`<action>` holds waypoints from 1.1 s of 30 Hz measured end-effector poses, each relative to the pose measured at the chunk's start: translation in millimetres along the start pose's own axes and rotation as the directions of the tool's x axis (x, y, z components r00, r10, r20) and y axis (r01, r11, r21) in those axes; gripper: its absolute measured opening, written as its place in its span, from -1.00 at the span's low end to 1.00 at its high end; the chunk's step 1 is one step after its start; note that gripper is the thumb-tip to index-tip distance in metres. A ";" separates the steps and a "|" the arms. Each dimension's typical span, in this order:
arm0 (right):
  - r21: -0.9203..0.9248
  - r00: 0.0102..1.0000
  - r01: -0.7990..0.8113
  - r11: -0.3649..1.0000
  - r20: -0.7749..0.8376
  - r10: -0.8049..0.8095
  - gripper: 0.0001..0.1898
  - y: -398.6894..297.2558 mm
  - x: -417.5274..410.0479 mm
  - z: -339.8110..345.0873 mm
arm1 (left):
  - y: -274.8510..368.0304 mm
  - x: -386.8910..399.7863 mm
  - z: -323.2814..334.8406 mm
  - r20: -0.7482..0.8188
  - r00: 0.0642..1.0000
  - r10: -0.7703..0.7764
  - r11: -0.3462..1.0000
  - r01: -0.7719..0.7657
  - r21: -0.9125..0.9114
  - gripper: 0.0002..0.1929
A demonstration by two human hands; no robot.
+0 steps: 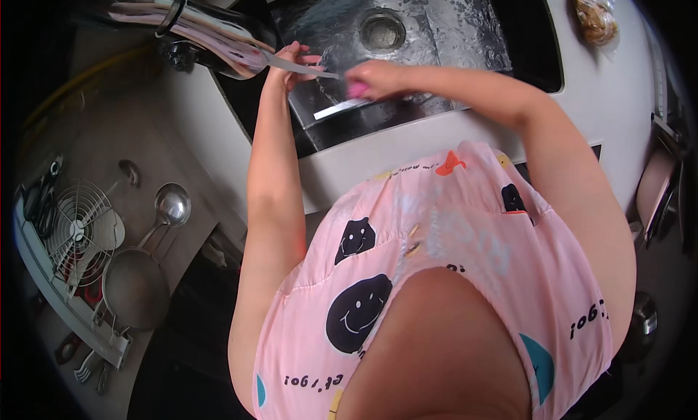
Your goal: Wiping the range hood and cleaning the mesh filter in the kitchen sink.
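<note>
At the left of the sink [332,16], my left hand [294,66] is raised, palm up, with its fingers apart. A narrow, pale grey stream or strip [302,68] crosses in front of it, from the end of a large polished metal faucet or similar fitting [218,33] towards my right hand. My right hand [376,79] is closed around a pink handle [358,90], slightly blurred. A straight, flat silvery strip [338,110] extends down and left from below this hand; whether it joins the handle I cannot tell. The wet metal basin has a round drain [383,32] beyond my hands.
A white counter [381,145] borders the sink in front of me. A clear plastic bag of brown food [594,16] lies at upper right. At left are a metal ladle [173,205], a round wire rack [77,230] and a strainer or pan [136,288]. Pans [657,188] stand at far right.
</note>
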State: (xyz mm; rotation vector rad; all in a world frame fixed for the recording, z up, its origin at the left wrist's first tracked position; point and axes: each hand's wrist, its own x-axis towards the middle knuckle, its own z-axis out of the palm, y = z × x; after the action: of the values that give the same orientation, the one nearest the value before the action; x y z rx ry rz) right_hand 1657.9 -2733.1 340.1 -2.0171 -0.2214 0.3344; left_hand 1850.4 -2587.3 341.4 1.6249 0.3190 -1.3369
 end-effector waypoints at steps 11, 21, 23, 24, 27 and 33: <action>-0.356 0.956 0.022 0.934 0.280 0.085 -0.58 58.4 -61.5 -20.1 | -12.7 -9.4 -7.7 -0.025 0.999 0.026 0.986 -0.022 0.164 -0.62; -0.111 0.998 -0.021 0.994 0.056 0.027 -0.66 -4.5 -2.6 22.2 | -13.0 2.4 -11.3 -0.023 0.998 0.055 0.998 -0.054 0.041 -0.63; -0.024 0.975 0.224 0.974 0.019 -0.224 -0.60 -28.9 24.3 48.4 | -8.2 -1.6 -0.5 -0.093 0.992 0.084 0.988 -0.071 0.137 -0.63; -0.022 0.953 0.297 0.955 0.061 -0.295 -0.63 -37.3 35.1 56.3 | -5.1 -4.1 -1.6 -0.093 0.992 0.085 0.988 -0.072 0.139 -0.63; -0.069 0.934 0.349 0.935 0.107 -0.341 -0.61 -25.1 26.4 48.7 | 1.7 -8.6 -7.1 -0.105 0.990 0.099 0.976 -0.076 0.204 -0.63; -0.368 0.943 -0.093 0.925 0.267 0.201 -0.84 91.7 -76.0 -24.6 | -6.7 2.8 -19.0 -0.038 0.994 0.098 0.992 -0.094 0.085 -0.63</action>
State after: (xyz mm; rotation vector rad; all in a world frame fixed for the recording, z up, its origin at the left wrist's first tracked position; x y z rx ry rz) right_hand 1595.2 -2817.8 279.3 -2.3368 -0.3372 0.7462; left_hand 1858.2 -2570.0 334.2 1.7181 0.2097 -1.2589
